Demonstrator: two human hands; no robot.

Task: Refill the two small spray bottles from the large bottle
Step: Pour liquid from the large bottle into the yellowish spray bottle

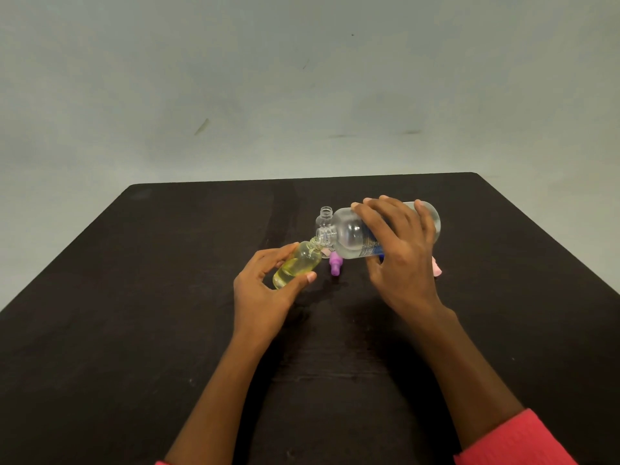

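Note:
My right hand (399,250) grips the large clear bottle (349,236), tipped on its side with its open neck pointing left. Its mouth meets the mouth of a small bottle (297,265) holding yellowish liquid, which my left hand (265,286) holds tilted toward it. A second small clear bottle (325,218) stands upright and uncapped just behind the large bottle's neck. A purple spray cap (335,265) lies on the table below the large bottle. A pink cap (436,268) shows partly behind my right hand.
A dark table (167,297) holds everything, its far edge against a pale grey wall (302,78). Both forearms reach in from the bottom edge, with pink sleeves at the wrists' lower ends.

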